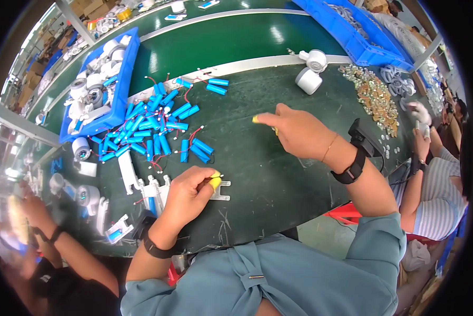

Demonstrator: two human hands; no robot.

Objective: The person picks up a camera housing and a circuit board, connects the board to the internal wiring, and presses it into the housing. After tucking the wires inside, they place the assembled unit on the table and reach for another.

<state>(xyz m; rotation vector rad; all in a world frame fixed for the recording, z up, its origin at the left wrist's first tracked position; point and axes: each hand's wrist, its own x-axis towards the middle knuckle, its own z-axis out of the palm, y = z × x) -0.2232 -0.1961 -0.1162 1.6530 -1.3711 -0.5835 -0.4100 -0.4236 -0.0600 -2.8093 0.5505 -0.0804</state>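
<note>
My left hand (pixel 190 194) is closed in a pinch at the near middle of the dark green table, with yellow covers on thumb and forefinger. A tiny tip shows between them, too small to name. Just beyond these fingertips lies a flat white plastic frame (pixel 224 191), partly hidden by the hand. My right hand (pixel 302 130) hovers over the table's middle, forefinger stretched to the left, other fingers partly curled, nothing visible in it. Its fingertips also wear yellow covers. Left of centre spreads a pile of blue cylindrical batteries (pixel 151 122) with thin wires. White plastic housings (pixel 155 190) lie beside my left wrist.
A blue crate (pixel 132 62) of white parts stands at far left, another blue crate (pixel 347 29) at far right. A white fan-like unit (pixel 309 80) sits at the back, near a heap of small boards (pixel 372 97). Co-workers' hands (pixel 421 141) are busy on both sides.
</note>
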